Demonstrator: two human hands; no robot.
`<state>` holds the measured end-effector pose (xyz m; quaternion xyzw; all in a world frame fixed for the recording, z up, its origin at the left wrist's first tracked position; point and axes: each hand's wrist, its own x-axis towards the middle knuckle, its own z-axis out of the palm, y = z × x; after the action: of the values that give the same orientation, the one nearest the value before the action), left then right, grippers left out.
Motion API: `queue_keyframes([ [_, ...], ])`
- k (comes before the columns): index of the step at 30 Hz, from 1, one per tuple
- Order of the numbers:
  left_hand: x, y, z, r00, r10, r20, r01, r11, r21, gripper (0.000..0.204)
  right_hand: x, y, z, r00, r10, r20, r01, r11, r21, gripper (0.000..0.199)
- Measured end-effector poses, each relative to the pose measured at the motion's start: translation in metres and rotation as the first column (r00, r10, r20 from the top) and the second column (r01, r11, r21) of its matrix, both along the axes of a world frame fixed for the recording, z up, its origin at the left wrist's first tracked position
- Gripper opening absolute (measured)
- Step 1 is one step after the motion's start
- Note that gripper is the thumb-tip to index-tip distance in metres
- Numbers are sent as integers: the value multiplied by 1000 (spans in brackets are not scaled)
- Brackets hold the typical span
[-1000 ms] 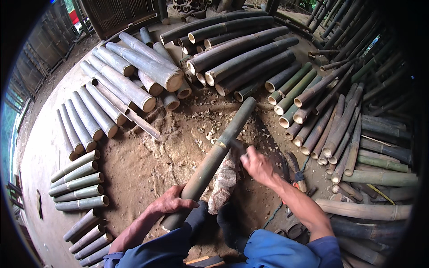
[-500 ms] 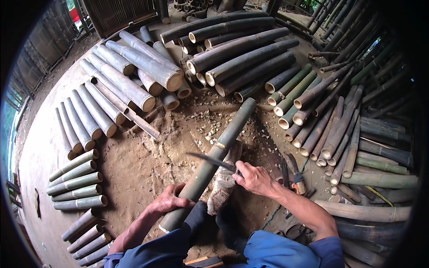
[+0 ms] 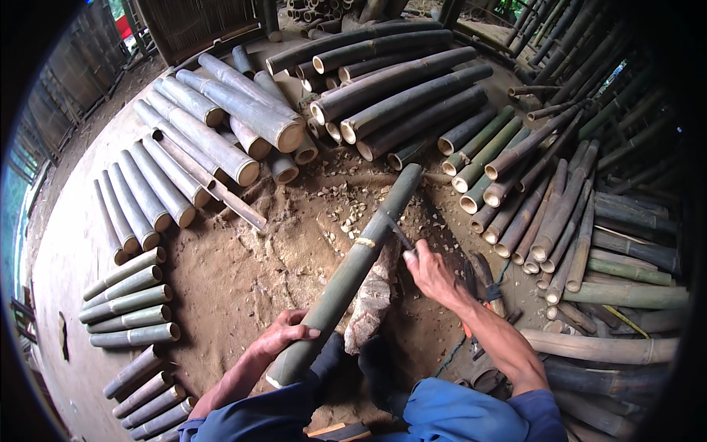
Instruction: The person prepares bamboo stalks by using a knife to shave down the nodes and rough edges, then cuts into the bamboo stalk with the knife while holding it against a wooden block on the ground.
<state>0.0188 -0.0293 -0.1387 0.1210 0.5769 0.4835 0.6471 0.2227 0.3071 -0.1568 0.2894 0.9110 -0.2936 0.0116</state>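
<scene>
A green bamboo pole [image 3: 342, 274] slants up and away from between my legs, with a pale scraped ring at its node. My left hand [image 3: 286, 333] is closed over the pole's near part, thumb on top. In my right hand [image 3: 433, 276] is the handle of a dark-bladed knife [image 3: 400, 233]. Its blade meets the pole's right side, beyond the pale node. A pale, rough wood block [image 3: 370, 302] lies under the pole, between my feet. Pale chips [image 3: 350, 217] are scattered on the dirt around the pole's far half.
Cut bamboo lengths [image 3: 221, 140] lie in rows at the left and far left. Larger poles [image 3: 412, 92] are stacked at the back. More bamboo [image 3: 560, 191] is piled along the right. Another tool [image 3: 486, 280] lies on the dirt right of my right hand.
My right hand has moved the knife away from me along the pole, from across its middle to past the node. My left hand keeps its hold; its thumb now lies over the pole.
</scene>
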Motion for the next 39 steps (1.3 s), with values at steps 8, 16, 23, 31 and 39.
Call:
queue_keyframes([
  [8,18,-7,1,969,78,236,-74,997,-24,72,2,-14,-1,998,-22,-64,20,999,-27,31],
  [16,33,-11,-20,853,137,504,-176,984,30,71,3,-26,-3,967,156,-200,-126,980,154,29],
  [23,41,-17,-24,820,197,537,-223,975,-17,74,5,-46,7,933,326,-153,-278,921,273,32],
  [31,40,-17,-28,754,161,636,-233,972,31,77,4,-46,13,891,383,-243,-339,918,205,34],
  [39,50,-14,-31,655,200,728,-276,961,-16,90,5,-42,1,950,272,-156,-238,949,206,35],
])
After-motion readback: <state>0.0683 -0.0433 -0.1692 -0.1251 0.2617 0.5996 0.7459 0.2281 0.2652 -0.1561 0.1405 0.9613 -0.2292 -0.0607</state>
